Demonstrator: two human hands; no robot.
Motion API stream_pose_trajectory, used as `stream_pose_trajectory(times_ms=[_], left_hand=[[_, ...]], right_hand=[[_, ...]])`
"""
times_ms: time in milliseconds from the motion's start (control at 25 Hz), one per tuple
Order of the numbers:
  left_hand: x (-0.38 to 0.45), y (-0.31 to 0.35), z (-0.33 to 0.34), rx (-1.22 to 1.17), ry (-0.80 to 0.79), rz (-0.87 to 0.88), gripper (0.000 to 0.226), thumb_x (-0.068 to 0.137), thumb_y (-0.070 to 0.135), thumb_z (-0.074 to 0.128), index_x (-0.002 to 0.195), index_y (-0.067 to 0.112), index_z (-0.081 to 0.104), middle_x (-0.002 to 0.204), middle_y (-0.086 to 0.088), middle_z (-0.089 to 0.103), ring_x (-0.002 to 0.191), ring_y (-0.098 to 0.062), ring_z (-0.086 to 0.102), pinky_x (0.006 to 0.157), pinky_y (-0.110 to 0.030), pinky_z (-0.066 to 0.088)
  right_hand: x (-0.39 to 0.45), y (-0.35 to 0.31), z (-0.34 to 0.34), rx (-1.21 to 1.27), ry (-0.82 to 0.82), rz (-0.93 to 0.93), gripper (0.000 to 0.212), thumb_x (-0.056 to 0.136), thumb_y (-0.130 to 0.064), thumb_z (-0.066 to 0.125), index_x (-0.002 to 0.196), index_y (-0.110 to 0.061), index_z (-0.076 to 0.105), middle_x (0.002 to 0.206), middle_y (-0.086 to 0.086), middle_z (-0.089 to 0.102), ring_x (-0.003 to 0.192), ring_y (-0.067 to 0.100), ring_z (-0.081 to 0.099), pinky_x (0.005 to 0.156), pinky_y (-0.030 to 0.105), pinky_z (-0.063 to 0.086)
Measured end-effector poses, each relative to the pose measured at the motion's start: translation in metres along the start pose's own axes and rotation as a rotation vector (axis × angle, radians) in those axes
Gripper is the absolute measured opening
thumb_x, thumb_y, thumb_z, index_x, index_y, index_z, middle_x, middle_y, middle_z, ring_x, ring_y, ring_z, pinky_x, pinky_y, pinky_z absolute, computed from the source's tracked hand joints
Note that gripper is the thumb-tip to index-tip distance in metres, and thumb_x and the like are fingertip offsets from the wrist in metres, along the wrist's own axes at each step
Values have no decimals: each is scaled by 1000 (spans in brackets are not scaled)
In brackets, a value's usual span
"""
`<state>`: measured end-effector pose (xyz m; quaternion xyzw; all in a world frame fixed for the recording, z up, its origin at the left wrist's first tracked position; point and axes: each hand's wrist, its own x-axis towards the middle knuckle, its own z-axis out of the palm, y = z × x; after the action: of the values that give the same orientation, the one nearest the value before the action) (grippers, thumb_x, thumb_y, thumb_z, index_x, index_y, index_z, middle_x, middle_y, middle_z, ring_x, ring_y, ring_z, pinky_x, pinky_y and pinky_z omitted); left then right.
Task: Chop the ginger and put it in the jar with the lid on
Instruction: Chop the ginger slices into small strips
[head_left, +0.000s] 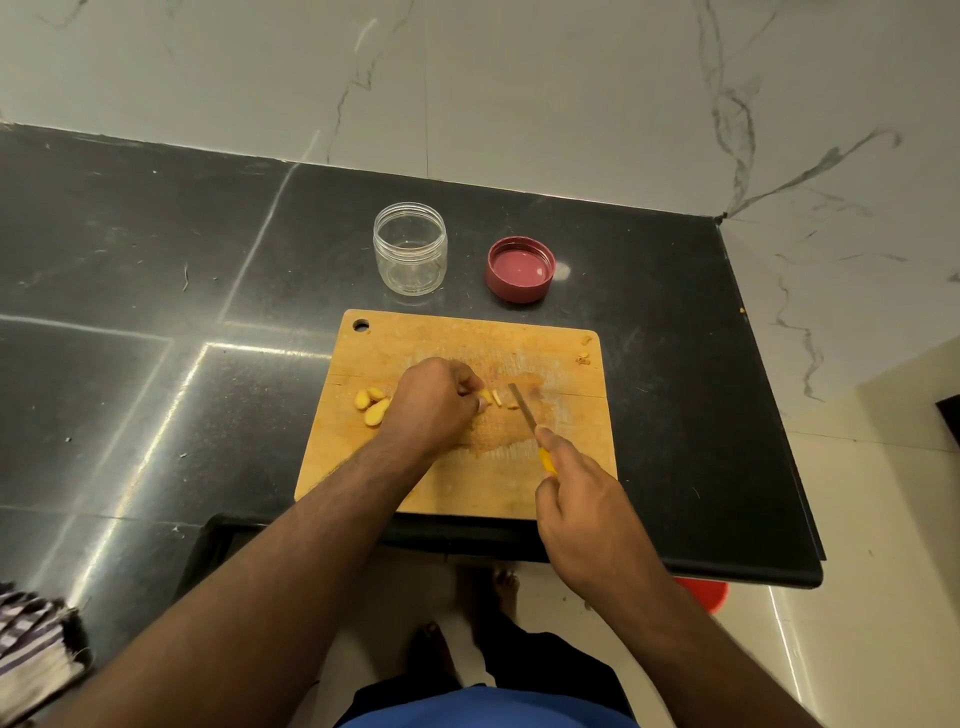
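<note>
- The ginger piece (485, 401) I'm cutting sits mid-board, pinned under my left hand (434, 402), fingers curled over it, I judge to keep it from rolling and the tips clear of the edge.
- A cut strip (497, 398) lies just beside those fingers; three peeled ginger slices (371, 406) wait on the board's left, out of the blade's way.
- My right hand (582, 499) grips the yellow-handled knife (530, 421), blade angled toward the piece.
- The cutting board (561, 483) lies near the counter's front edge, close to me.
- Behind it the jar (410, 249) stands open and empty, its red lid (521, 269) upturned beside it, ready for filling.
- I can read no writing or brand anywhere.
</note>
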<state>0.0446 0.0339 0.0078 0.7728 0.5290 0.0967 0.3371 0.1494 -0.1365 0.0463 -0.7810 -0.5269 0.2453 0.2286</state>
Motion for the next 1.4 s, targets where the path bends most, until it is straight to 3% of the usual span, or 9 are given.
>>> stream_pose_trajectory(times_ms=[120, 400, 600, 760, 1120, 1240, 1400], left_hand=[[-1, 0, 1, 7, 16, 1, 25, 89, 23, 73, 115, 20, 74, 109, 3, 72, 90, -6, 57, 72, -20, 42], [-2, 0, 1, -8, 26, -2, 26, 88, 23, 74, 114, 22, 71, 104, 5, 69, 90, -8, 59, 72, -22, 46], [-1, 1, -1, 2, 20, -5, 24, 89, 23, 73, 113, 20, 73, 107, 3, 70, 90, -7, 57, 72, -22, 44], [-1, 1, -1, -2, 22, 0, 23, 89, 21, 73, 112, 20, 74, 107, 3, 71, 90, -6, 57, 72, -21, 42], [2, 1, 0, 17, 26, -4, 19, 88, 24, 73, 107, 21, 76, 103, 6, 72, 86, -5, 56, 64, -15, 37], [1, 1, 0, 25, 34, -2, 18, 88, 25, 74, 105, 21, 76, 101, 6, 72, 84, -4, 55, 57, -11, 32], [2, -1, 0, 25, 30, 1, 19, 87, 26, 74, 106, 21, 76, 103, 4, 72, 85, -5, 55, 59, -14, 34]], right_hand=[[-1, -1, 3, 12, -59, -12, 50, 103, -20, 37, 151, -25, 30, 141, -3, 49, 119, 7, 49, 96, 21, 43], [2, 2, 3, 49, -29, -28, 50, 103, -21, 38, 151, -26, 30, 140, -5, 49, 114, 6, 52, 93, 25, 49], [10, -2, 11, -5, -47, -54, 49, 103, -21, 37, 152, -25, 30, 138, -5, 50, 118, 4, 49, 95, 17, 41], [14, -3, 14, -47, -68, -68, 50, 102, -20, 36, 151, -25, 29, 129, -4, 53, 106, 7, 51, 86, 19, 42], [19, -7, 16, -124, -98, -50, 50, 102, -19, 34, 151, -26, 27, 125, 1, 55, 108, 15, 54, 92, 33, 51], [4, -7, 15, -106, -94, -38, 51, 101, -18, 35, 152, -27, 27, 123, 0, 56, 105, 14, 55, 89, 31, 50], [-10, -4, 7, -55, -46, -18, 51, 103, -19, 35, 152, -26, 27, 135, -3, 52, 113, 8, 52, 93, 24, 46]])
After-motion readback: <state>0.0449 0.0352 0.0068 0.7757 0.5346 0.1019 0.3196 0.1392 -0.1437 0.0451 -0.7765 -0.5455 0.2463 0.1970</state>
